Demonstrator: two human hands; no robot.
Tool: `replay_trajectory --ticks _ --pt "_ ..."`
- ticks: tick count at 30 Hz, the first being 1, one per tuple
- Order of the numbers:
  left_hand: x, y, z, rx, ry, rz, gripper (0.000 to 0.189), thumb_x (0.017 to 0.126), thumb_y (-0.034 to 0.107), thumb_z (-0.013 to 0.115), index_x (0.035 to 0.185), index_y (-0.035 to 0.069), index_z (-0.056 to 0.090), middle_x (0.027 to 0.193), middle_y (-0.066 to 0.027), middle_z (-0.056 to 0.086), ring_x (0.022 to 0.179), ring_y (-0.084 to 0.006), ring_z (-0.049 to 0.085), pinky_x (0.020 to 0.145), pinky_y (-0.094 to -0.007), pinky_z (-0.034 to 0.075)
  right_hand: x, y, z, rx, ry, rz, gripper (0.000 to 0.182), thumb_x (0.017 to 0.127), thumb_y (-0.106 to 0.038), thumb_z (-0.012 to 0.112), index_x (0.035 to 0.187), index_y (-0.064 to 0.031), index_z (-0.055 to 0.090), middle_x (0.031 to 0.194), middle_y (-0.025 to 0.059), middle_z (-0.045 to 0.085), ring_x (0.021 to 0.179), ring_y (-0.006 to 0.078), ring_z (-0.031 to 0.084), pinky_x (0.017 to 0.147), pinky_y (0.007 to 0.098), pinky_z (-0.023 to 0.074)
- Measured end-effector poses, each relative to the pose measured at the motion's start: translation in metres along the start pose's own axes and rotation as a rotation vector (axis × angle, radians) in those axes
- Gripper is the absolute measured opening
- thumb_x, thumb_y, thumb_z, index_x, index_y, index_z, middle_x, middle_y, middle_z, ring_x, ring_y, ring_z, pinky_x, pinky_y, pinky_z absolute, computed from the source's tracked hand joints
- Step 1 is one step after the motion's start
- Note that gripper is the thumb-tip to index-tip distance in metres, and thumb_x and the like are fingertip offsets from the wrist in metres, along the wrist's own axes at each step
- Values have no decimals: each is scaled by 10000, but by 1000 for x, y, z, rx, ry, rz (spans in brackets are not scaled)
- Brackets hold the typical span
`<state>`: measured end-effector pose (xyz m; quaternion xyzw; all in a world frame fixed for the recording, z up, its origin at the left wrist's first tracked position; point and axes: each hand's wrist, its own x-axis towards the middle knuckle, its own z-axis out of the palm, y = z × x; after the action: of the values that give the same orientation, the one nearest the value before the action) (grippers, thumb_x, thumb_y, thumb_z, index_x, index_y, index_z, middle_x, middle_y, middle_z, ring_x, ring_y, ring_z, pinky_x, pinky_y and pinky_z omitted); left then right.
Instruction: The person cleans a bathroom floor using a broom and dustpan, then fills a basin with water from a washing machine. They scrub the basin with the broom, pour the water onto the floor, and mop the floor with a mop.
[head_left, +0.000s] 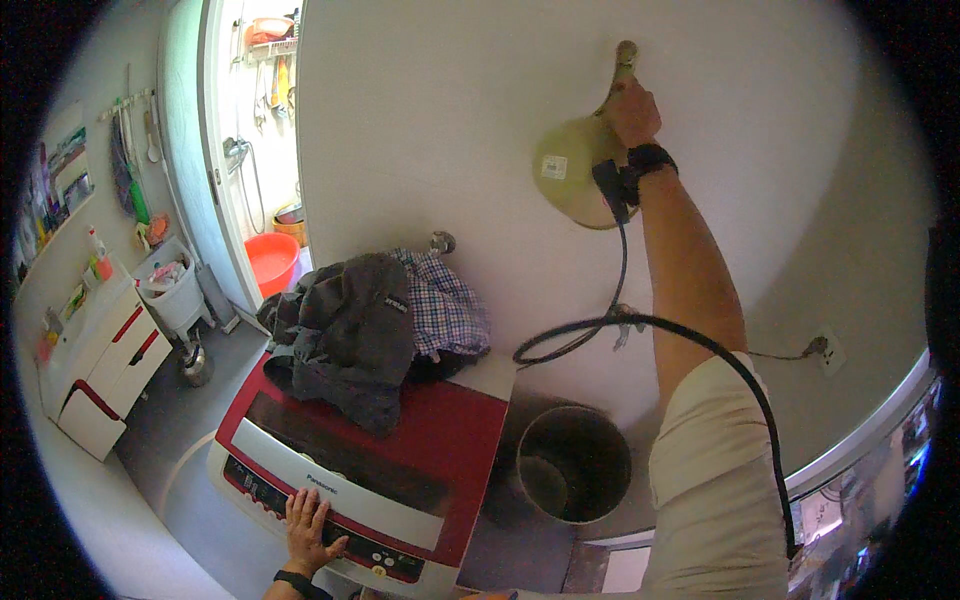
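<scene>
My right hand (632, 112) is raised against the wall, its fingers closed round the handle of a flat, round, yellow-green fan (574, 142), which looks like a hand fan. The handle points up, and the disc with a white label hangs below. A black cable (622, 255) runs down from a dark device at my right wrist. My left hand (306, 529) rests with spread fingers on the front control panel of a red and white Panasonic washing machine (465, 450). A dark grey garment (352, 330) and a blue checked cloth (442, 307) lie on the machine's back.
A tall dark round bin (574, 465) stands right of the washing machine. A metal tap (442, 241) sticks out above the clothes. On the right wall is a socket (831, 352) with a plug. At left are a white drawer cabinet (105, 360), a white tub (169, 300) and an open doorway.
</scene>
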<state>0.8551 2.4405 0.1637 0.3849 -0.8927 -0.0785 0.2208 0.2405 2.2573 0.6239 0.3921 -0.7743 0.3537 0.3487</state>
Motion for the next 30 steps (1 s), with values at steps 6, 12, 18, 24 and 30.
replay_trajectory --ticks 6,12,18,24,30 --pt "-1 -6 8 15 -5 -17 644 679 488 620 1162 88 474 1314 -156 371 1238 -368 296 1008 -546 186 22 20 10 248 117 -277 480 694 -203 612 1167 -165 536 880 117 630 805 226 608 645 353 480" --pt "4 -2 12 -35 27 14 630 695 497 607 1163 96 476 1310 -160 373 1235 -364 301 1005 -547 190 32 25 -12 831 -313 70 512 738 -19 599 1228 -122 495 743 56 593 553 131 517 455 244 408" --pt "0 -6 14 6 15 14 631 706 516 587 1163 95 477 1308 -160 376 1238 -363 298 1005 -544 193 13 8 -11 1080 -300 159 536 750 -27 621 1255 -103 457 712 48 564 577 119 511 447 245 392" --pt "5 -3 15 -35 32 11 618 711 514 584 1154 96 482 1310 -157 374 1236 -363 300 1005 -546 192 37 41 5 69 98 -745 423 791 -72 584 1199 -60 474 862 51 597 677 122 556 524 249 455" --pt "5 -2 14 -13 42 3 615 698 493 605 1146 87 487 1300 -151 387 1227 -365 313 1007 -541 200 57 33 20 103 -25 -693 251 744 -113 594 995 -105 596 924 61 622 928 211 544 791 323 454"
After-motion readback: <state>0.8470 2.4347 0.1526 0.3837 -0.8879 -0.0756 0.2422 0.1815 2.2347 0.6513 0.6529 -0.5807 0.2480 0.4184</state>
